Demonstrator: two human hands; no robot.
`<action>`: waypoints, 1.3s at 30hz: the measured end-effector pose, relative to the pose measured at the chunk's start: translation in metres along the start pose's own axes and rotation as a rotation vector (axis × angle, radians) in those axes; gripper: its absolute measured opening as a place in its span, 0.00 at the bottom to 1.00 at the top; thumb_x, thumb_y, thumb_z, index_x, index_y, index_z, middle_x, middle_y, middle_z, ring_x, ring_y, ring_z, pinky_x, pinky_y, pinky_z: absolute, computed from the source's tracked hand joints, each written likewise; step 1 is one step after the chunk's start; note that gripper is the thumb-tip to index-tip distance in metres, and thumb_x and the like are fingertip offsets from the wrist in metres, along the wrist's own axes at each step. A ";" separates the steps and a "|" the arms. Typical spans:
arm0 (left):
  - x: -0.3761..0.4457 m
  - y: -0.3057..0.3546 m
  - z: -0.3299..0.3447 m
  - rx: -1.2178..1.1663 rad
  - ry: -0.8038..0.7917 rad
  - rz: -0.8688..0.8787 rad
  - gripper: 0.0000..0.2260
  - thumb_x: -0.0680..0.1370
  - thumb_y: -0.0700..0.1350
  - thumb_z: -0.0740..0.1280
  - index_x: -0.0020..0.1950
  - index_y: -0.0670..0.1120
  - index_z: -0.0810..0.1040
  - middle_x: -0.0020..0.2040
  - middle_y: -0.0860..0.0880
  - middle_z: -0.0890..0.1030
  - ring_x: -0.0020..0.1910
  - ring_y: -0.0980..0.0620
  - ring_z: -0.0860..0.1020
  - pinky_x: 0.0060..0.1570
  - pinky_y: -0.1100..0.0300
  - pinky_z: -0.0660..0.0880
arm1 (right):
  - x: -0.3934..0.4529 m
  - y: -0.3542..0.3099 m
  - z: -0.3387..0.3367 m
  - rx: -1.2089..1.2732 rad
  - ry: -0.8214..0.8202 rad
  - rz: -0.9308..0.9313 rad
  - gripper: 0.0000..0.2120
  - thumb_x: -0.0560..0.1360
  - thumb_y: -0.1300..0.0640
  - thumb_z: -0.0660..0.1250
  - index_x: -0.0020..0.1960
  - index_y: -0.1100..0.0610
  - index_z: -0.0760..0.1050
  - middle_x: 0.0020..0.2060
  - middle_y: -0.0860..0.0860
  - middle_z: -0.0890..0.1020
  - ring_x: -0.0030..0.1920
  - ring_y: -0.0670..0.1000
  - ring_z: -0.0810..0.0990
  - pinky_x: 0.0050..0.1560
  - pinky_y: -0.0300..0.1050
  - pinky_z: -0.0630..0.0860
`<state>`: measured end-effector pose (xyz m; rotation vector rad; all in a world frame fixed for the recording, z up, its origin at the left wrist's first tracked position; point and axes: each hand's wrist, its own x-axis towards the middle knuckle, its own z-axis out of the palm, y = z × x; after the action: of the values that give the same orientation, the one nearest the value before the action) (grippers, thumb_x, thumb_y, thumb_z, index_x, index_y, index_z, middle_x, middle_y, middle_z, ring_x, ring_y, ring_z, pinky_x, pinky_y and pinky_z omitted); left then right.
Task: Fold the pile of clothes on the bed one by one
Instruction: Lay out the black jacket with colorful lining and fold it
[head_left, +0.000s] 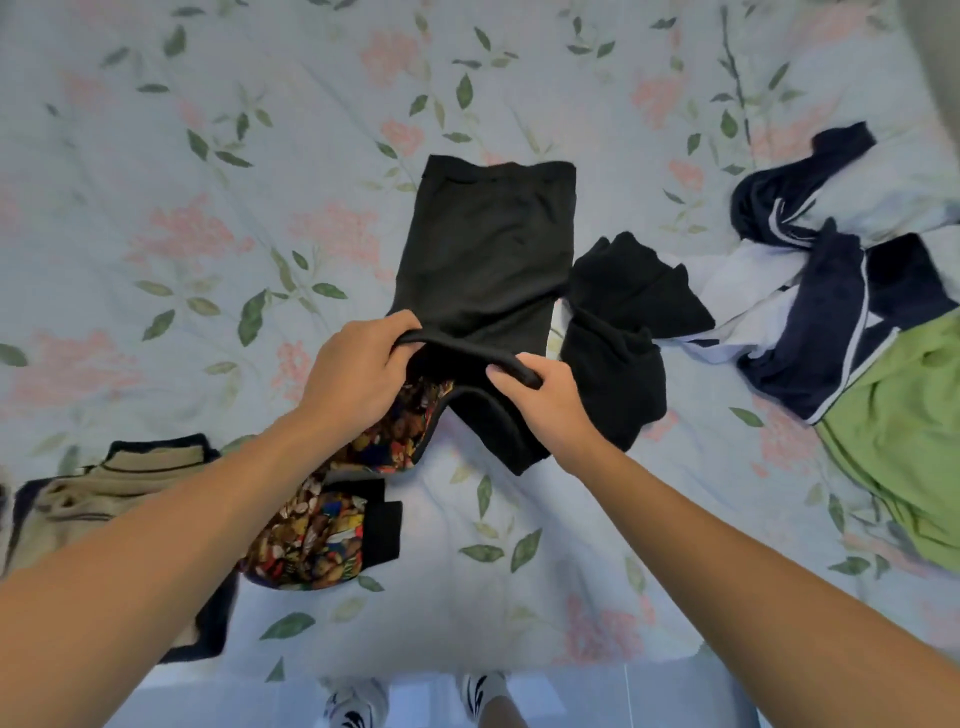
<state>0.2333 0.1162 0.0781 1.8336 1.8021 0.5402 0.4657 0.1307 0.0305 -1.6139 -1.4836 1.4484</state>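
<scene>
Both grips are clenched on the near edge of the black garment (488, 249), left hand (358, 364) and right hand (540, 395) about level, its long axis running straight away from them across the bed (208, 182)

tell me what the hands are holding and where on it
Both the left hand and right hand pinch the near edge of the black garment, lifting that fold off the bed.
</scene>
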 end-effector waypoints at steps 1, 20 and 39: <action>0.000 0.007 -0.018 0.000 0.013 -0.001 0.06 0.84 0.46 0.63 0.49 0.50 0.78 0.38 0.49 0.81 0.38 0.46 0.77 0.39 0.47 0.76 | -0.003 -0.023 -0.004 -0.033 0.011 -0.020 0.14 0.78 0.55 0.75 0.40 0.63 0.76 0.31 0.52 0.75 0.35 0.46 0.74 0.40 0.42 0.72; -0.016 0.213 -0.371 -0.156 0.297 0.105 0.22 0.71 0.54 0.80 0.60 0.56 0.74 0.52 0.57 0.81 0.48 0.54 0.79 0.45 0.55 0.76 | -0.107 -0.425 -0.104 -0.190 0.284 -0.376 0.09 0.87 0.57 0.57 0.52 0.55 0.75 0.47 0.54 0.80 0.47 0.54 0.79 0.46 0.50 0.73; -0.057 0.319 -0.446 -0.602 0.364 0.023 0.08 0.79 0.38 0.66 0.43 0.41 0.83 0.42 0.42 0.83 0.44 0.46 0.79 0.47 0.52 0.75 | -0.207 -0.383 -0.110 -0.294 0.395 -0.456 0.06 0.81 0.50 0.71 0.50 0.51 0.77 0.36 0.49 0.79 0.36 0.50 0.76 0.37 0.48 0.69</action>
<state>0.2140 0.0983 0.6287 1.3967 1.5844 1.3302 0.4549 0.0761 0.4762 -1.4781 -1.7273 0.6459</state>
